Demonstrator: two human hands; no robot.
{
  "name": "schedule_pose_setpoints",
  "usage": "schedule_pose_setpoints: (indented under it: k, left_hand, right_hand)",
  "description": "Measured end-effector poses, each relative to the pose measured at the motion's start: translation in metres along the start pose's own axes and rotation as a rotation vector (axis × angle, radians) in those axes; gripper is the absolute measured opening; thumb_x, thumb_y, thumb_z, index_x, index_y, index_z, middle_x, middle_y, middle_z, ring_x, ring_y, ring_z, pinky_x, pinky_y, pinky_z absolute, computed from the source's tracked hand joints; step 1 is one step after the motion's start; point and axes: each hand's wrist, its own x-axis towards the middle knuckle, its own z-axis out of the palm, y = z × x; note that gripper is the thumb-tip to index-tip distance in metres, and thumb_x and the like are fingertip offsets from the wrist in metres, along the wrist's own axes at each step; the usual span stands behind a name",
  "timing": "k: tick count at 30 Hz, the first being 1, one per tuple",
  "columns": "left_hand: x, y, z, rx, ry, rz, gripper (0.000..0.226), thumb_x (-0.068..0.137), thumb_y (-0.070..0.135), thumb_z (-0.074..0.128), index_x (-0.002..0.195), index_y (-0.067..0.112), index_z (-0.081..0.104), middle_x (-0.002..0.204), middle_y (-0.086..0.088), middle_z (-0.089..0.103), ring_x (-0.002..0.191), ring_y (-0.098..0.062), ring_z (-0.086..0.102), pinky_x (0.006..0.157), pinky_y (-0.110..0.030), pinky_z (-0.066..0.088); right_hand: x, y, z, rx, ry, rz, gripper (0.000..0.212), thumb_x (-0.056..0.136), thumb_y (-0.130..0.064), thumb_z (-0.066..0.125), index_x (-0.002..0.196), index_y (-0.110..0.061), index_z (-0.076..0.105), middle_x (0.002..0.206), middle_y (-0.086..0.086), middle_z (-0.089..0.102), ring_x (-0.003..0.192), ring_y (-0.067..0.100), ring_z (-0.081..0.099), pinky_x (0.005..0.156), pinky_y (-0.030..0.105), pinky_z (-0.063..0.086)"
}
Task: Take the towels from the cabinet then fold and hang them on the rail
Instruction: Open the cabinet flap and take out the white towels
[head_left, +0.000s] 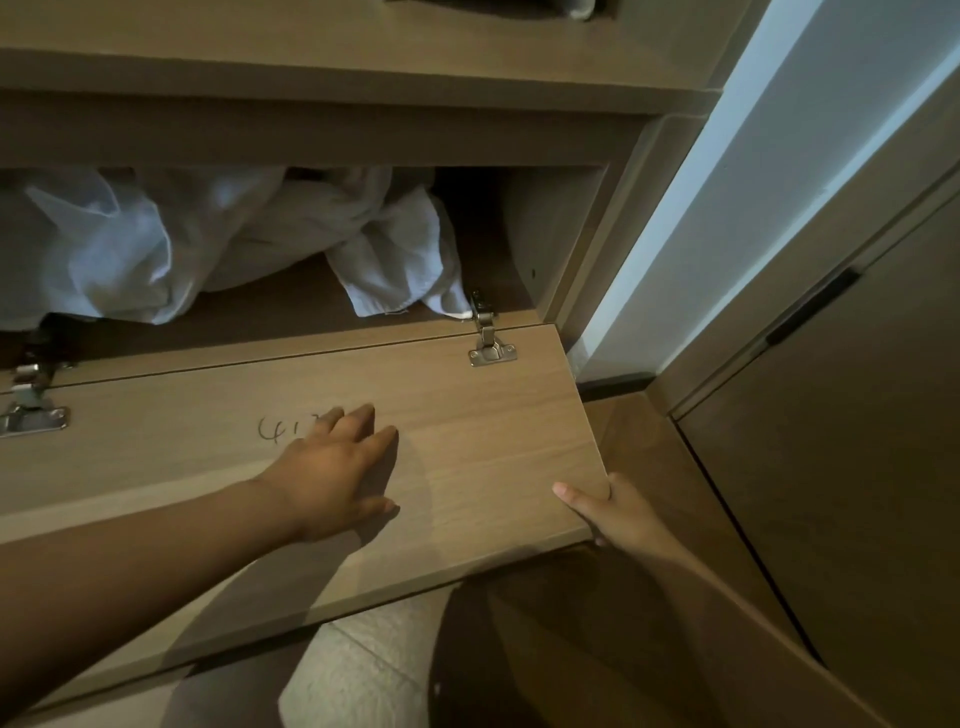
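**Flap down, towels not yet taken out**

At the far left a metal hinge (31, 410) joins the drop-down flap (467, 415) to the cabinet (311, 135). Inside, on the cabinet floor, lie the towels (156, 249). They form a white crumpled heap that fills the left and middle of the opening, with one corner spilling toward the front edge by the second hinge (491, 348).

They look soft, limp and light. They will probably sag and trail when lifted, and a loose end could catch on a hinge. The best hold is likely a thick bunch near the middle of one towel, or that loose front corner, so that they come out one at a time rather than as a tangle.

The left hand (332, 467) reaches forward on a nearly straight arm and rests palm down on the inner face of the flap. Its fingers are straight and slightly spread beside a scribbled mark (275, 428), and it holds nothing.

Further right, the right hand (618, 514) grips the flap's front right corner. The thumb lies on top and the fingers are tucked out of sight underneath, which seems to steady the flap.

Neither hand touches the towels yet. At the far right stands a tall wooden door (831, 519).
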Motion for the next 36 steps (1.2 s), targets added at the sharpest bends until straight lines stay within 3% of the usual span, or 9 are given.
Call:
schedule_pose_setpoints:
  k: [2,5,10,15,18,20,22,30,36]
  left_hand:
    - [0.000,-0.001,0.004,0.030,-0.002,-0.001,0.087,0.085,0.068,0.050,0.154,0.031,0.011,0.163,-0.004,-0.002,0.148,-0.033,0.004,0.117,-0.042,0.022]
    - [0.000,-0.002,0.009,0.052,-0.014,-0.007,0.087,0.085,0.069,0.049,0.154,0.031,0.012,0.163,-0.003,-0.009,0.149,-0.033,-0.001,0.119,-0.043,0.018]
    - [0.003,-0.006,0.015,0.081,-0.024,-0.002,0.088,0.086,0.071,0.044,0.155,0.031,0.008,0.162,-0.003,-0.015,0.149,-0.032,-0.005,0.121,-0.043,0.017]
    - [0.005,-0.004,0.018,0.101,-0.037,-0.017,0.091,0.084,0.074,0.042,0.155,0.030,0.005,0.162,-0.004,-0.019,0.149,-0.032,-0.009,0.121,-0.044,0.015]
    - [0.005,-0.003,0.018,0.094,-0.043,-0.018,0.092,0.084,0.074,0.042,0.155,0.029,0.005,0.161,-0.004,-0.020,0.149,-0.033,-0.010,0.121,-0.045,0.015]
    - [0.005,-0.003,0.017,0.089,-0.039,-0.016,0.091,0.085,0.073,0.043,0.156,0.030,0.005,0.161,-0.003,-0.020,0.149,-0.033,-0.010,0.121,-0.045,0.015]
    - [0.004,-0.004,0.017,0.085,-0.039,-0.013,0.091,0.085,0.072,0.043,0.155,0.030,0.004,0.161,-0.003,-0.020,0.149,-0.032,-0.011,0.122,-0.045,0.014]
    - [-0.001,-0.015,0.014,-0.024,-0.004,0.041,0.083,0.087,0.066,0.047,0.154,0.029,0.016,0.163,-0.003,-0.010,0.150,-0.028,-0.004,0.121,-0.041,0.015]
    - [-0.023,-0.049,-0.010,-0.133,0.349,-0.016,0.064,0.087,0.045,0.064,0.142,0.020,0.045,0.155,-0.006,0.031,0.141,-0.023,0.031,0.113,-0.033,0.028]
  right_hand:
    - [0.003,0.002,0.004,0.004,0.018,0.021,0.040,0.078,-0.052,0.074,0.101,-0.028,0.051,0.105,-0.006,0.061,0.091,0.011,0.060,0.060,0.023,0.048]
    - [0.008,0.007,0.008,-0.006,0.027,0.019,0.048,0.077,-0.053,0.074,0.107,-0.026,0.049,0.111,-0.004,0.059,0.093,0.012,0.058,0.064,0.025,0.051]
    - [0.013,0.013,0.012,-0.088,0.083,0.042,0.076,0.074,-0.061,0.074,0.131,-0.016,0.052,0.125,0.003,0.061,0.113,0.022,0.058,0.095,0.041,0.051]
    - [0.008,0.001,0.016,-0.349,0.292,0.004,0.080,0.069,-0.061,0.077,0.133,-0.023,0.048,0.130,0.002,0.056,0.119,0.023,0.053,0.090,0.038,0.051]
    - [0.001,-0.010,0.026,-0.525,0.380,-0.354,0.102,0.071,-0.047,0.081,0.151,-0.034,0.020,0.156,0.000,0.026,0.143,0.021,0.026,0.108,0.040,0.034]
    - [-0.003,-0.019,0.037,-0.672,0.242,-0.550,0.114,0.076,-0.048,0.076,0.150,-0.046,-0.011,0.163,-0.008,-0.008,0.149,0.018,-0.005,0.116,0.041,0.010]
    - [-0.003,-0.023,0.049,-0.793,0.106,-0.613,0.114,0.080,-0.053,0.069,0.141,-0.051,-0.026,0.159,-0.012,-0.028,0.146,0.017,-0.023,0.115,0.042,-0.004]
    - [-0.003,-0.029,0.053,-0.891,0.021,-0.546,0.103,0.084,-0.062,0.059,0.143,-0.043,-0.023,0.157,-0.010,-0.031,0.146,0.019,-0.026,0.116,0.040,-0.009]
    - [-0.006,-0.077,0.058,-0.863,0.007,-0.571,0.088,0.088,-0.053,0.062,0.155,-0.034,0.008,0.164,-0.005,-0.004,0.150,0.019,-0.003,0.119,0.036,0.008]
